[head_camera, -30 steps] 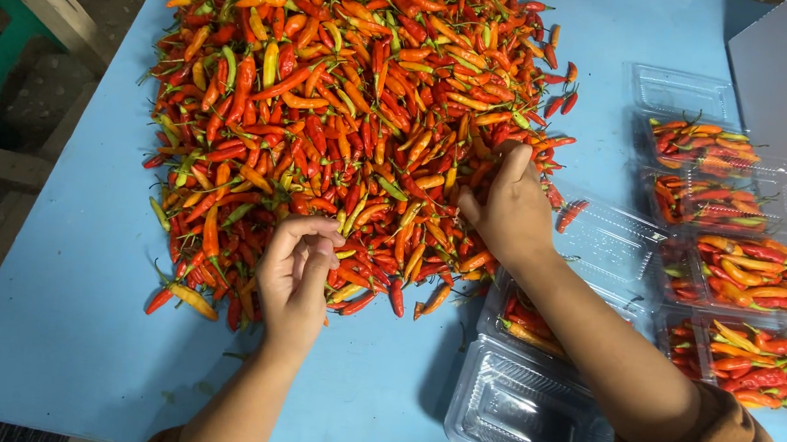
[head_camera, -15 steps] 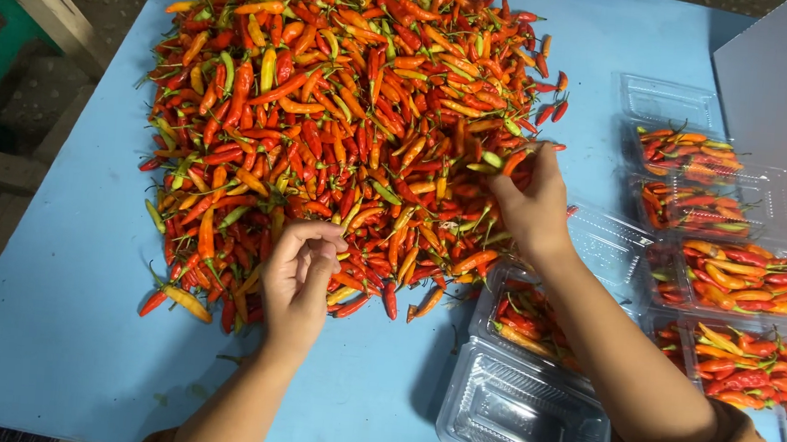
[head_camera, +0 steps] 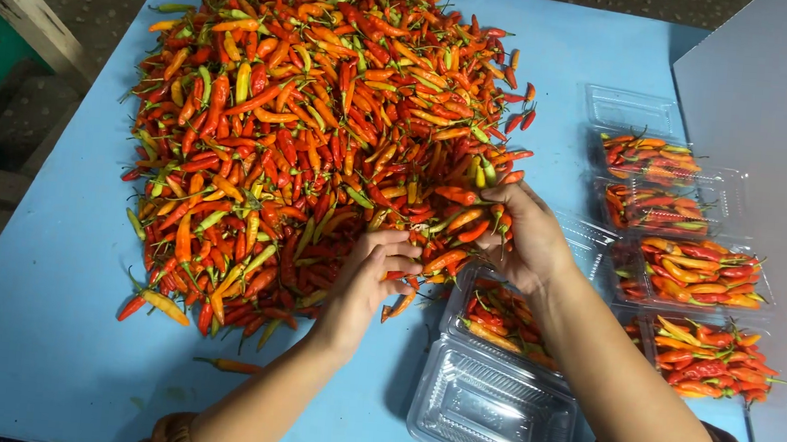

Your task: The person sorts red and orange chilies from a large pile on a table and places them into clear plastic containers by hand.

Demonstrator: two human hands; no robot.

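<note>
Showing a heap of slender red, orange and green chili peppers [head_camera: 316, 140] at the counter's [head_camera: 38, 333] centre, stems attached. Right hand [head_camera: 519, 236], at the heap's 4 o'clock edge, has its grip clamped on several peppers above an open clear plastic container [head_camera: 503, 379]; left hand [head_camera: 370, 280], at 6 o'clock, has fingers curled together on peppers.
</note>
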